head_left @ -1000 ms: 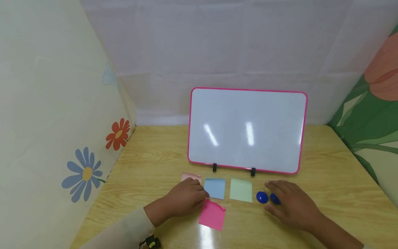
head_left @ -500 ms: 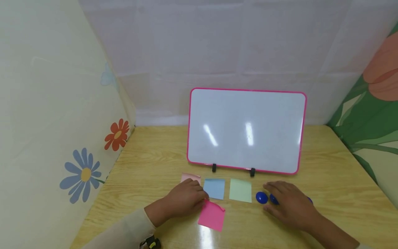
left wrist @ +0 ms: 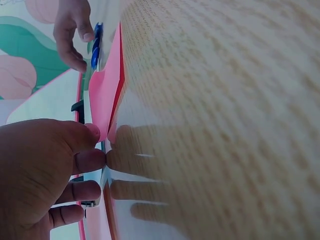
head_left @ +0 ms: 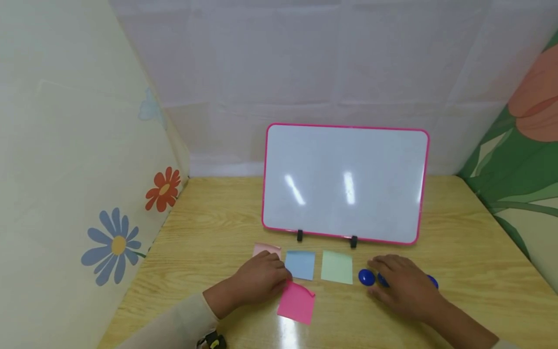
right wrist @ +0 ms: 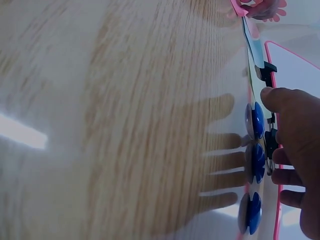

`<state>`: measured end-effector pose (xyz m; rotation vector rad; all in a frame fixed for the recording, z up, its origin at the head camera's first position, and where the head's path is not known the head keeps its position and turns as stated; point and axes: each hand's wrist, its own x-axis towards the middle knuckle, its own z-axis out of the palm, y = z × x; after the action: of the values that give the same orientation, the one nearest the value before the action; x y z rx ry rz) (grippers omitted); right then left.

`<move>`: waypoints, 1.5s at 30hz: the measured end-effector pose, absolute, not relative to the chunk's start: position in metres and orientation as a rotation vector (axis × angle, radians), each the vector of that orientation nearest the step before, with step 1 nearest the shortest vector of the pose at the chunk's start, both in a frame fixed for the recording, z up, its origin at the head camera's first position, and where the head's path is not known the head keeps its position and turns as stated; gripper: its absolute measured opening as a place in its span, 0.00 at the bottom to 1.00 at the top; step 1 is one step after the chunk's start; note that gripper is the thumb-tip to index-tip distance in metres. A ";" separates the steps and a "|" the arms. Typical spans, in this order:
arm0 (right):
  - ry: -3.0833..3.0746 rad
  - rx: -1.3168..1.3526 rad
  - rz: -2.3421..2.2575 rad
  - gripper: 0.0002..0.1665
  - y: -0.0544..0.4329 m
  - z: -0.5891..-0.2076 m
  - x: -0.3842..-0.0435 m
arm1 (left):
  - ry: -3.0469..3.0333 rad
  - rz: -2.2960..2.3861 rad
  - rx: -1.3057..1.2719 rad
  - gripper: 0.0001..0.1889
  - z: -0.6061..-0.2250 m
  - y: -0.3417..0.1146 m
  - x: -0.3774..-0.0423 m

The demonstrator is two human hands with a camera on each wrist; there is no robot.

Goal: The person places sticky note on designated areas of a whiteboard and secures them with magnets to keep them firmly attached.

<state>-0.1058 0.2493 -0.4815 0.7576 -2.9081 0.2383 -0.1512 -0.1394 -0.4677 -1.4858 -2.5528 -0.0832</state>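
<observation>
My left hand (head_left: 260,277) pinches the upper left corner of a hot pink sticky note (head_left: 296,302). In the left wrist view that corner of the note (left wrist: 107,95) bends up off the table, close to the thumb. Three round blue magnets lie in a row at the right; the leftmost magnet (head_left: 366,277) shows fully, the middle one (head_left: 382,279) is partly covered, and the rightmost (head_left: 433,281) peeks out past the hand. Over them hovers my right hand (head_left: 407,287), fingers loosely bent, holding nothing. In the right wrist view its fingers stand apart from the magnets (right wrist: 257,162).
Behind the notes a pink-framed whiteboard (head_left: 344,182) leans upright on small black feet (head_left: 353,241). A blue note (head_left: 300,265) and a pale green note (head_left: 337,266) lie before it. A light pink note (head_left: 268,249) is partly under my left hand.
The right hand has shifted very slightly left, and the rightmost blue magnet now shows beside it. My left hand stays at the hot pink note's corner.
</observation>
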 end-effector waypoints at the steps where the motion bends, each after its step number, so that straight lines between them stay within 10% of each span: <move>1: -2.911 0.754 0.235 0.35 0.249 -0.482 -0.106 | -2.548 -0.079 -1.485 0.04 -0.468 -0.140 -0.151; 45: -2.866 0.757 0.244 0.25 0.240 -0.484 -0.113 | -2.550 -0.011 -1.459 0.03 -0.475 -0.138 -0.155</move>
<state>-0.1127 0.2400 -0.4844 0.7574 -2.8663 0.2441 -0.1546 -0.1378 -0.4754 -1.4587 -2.5500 -0.0110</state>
